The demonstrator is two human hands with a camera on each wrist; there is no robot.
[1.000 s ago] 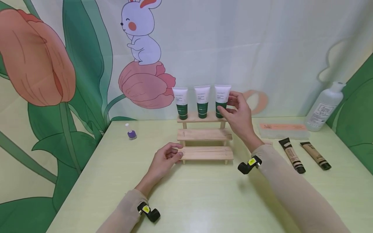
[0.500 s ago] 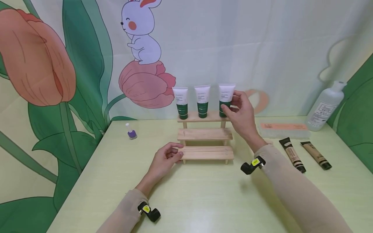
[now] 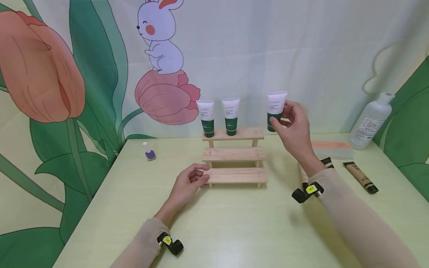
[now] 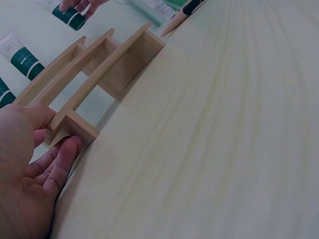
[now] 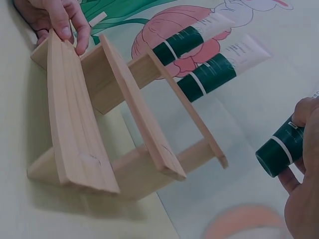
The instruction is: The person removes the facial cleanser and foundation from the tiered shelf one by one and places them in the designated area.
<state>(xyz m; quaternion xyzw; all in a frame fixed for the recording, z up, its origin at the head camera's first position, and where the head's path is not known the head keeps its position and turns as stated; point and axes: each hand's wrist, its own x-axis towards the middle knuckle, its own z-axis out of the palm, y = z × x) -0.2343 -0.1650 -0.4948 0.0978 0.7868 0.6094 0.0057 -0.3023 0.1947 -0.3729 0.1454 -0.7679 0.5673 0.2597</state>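
The fingers of the right hand are seen in the head view bent round a white and green tube, with the thumb laid on its front. The tube is held up in the air, white end up, just beside the right end of the top shelf and not touching it. Two more tubes of the same kind are stood on that shelf. The left end of the bottom shelf is pinched by the left hand. A small purple bottle is set off to the left, and a big bottle, a flat box and a tan tube are set on the right. In the left wrist view, that pinch is shown up close, with the wooden stand caught between the thumb and fingers; the held tube is partly cut off at the top. In the right wrist view, a gap is shown between the held tube and the shelves. The step in hand is judged to be the taking of this tube off the stand. For the next move, a firm grip is likely needed, the other two tubes should not be bumped, and the stand should be kept still. Where the tube should be put cannot be told.
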